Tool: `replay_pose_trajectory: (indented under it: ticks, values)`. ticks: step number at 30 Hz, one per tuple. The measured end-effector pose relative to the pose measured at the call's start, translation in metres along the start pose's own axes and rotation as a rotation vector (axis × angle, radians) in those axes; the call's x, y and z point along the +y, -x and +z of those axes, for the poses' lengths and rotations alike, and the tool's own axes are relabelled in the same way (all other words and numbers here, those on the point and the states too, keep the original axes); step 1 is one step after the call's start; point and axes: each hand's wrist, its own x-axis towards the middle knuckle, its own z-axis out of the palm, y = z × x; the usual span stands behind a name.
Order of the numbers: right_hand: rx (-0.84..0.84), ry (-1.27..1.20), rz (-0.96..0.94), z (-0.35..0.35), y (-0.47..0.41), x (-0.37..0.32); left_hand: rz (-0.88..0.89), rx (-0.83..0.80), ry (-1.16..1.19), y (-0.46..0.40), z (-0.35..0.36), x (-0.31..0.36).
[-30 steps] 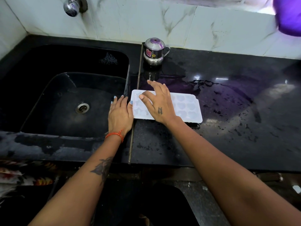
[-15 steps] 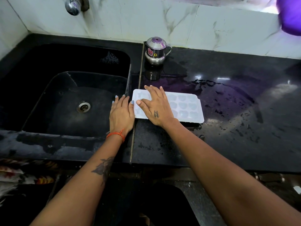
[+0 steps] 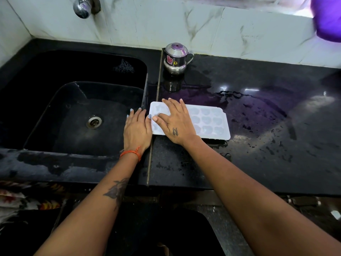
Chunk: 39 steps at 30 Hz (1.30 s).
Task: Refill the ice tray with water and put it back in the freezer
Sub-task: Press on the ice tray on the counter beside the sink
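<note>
A white ice tray point(image 3: 208, 121) lies flat on the wet black counter point(image 3: 267, 154), its left end at the edge of the sink point(image 3: 55, 163). Its cells look heart-shaped; I cannot tell whether they hold water. My right hand point(image 3: 175, 124) rests palm down on the tray's left half with the fingers spread. My left hand point(image 3: 137, 130) lies flat on the strip between sink and counter, fingers together, its thumb touching the tray's left edge. Neither hand grips the tray.
A chrome tap point(image 3: 83, 5) sticks out of the marble wall above the sink's back left. A small steel lidded pot point(image 3: 175, 59) stands behind the tray by the wall. Puddles and drops cover the counter. A purple object point(image 3: 326, 19) sits at the top right.
My right hand's fingers have flattened onto the tray and slid slightly toward its left end. The left hand and the tray have stayed in place.
</note>
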Motion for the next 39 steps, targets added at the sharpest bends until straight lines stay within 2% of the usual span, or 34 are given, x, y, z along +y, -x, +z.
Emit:
replay_pose_trajectory:
  ticks: [7, 16, 22, 30, 39]
  values:
    - [0.040, -0.034, -0.003, 0.003, 0.000, 0.002, 0.004, 0.005, 0.009, 0.000, 0.000, 0.000]
    - [0.174, -0.173, 0.055, -0.021, 0.010, 0.016, 0.002, 0.009, -0.008, -0.001, 0.000, 0.000]
    - [0.277, -0.126, 0.152, -0.045, 0.040, 0.052, 0.007, 0.013, 0.001, -0.001, 0.001, -0.002]
    - [0.332, -0.064, 0.311, -0.058, 0.089, 0.084, 0.015, 0.019, 0.002, -0.001, 0.002, -0.002]
    - [0.349, 0.020, 0.323, -0.044, 0.118, 0.095, 0.068, 0.060, -0.001, 0.002, 0.001, 0.000]
